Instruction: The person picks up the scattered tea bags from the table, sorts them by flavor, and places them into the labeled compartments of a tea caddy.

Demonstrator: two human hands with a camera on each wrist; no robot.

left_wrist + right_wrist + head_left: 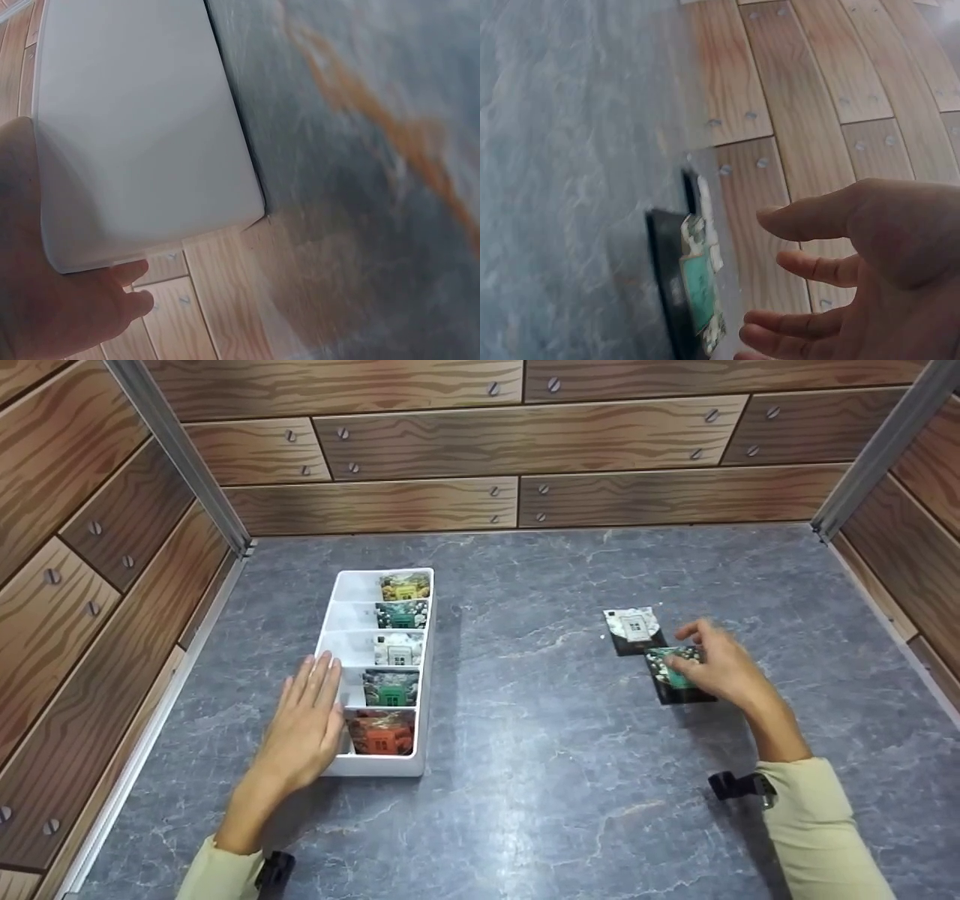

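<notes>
A white divided box [379,766] stands at the left of the table, with small flat packets in its compartments. My left hand [304,727] lies along the box's left long side, fingers straight and together. In the left wrist view, the box's plain outer wall [142,135] fills much of the picture. To the right, a black and green packet [673,692] lies on the table, its corner meeting a white and black packet [634,628]. My right hand [726,664] hovers over the green one, thumb and fingers spread apart with a gap between them and the packet [699,292].
From back to front, the box holds yellow [405,586], green [401,616], white [397,651], green [391,688] and orange-red packets [382,735]. Wood-patterned walls [420,442] enclose the grey marbled table [517,720] at the back and both sides.
</notes>
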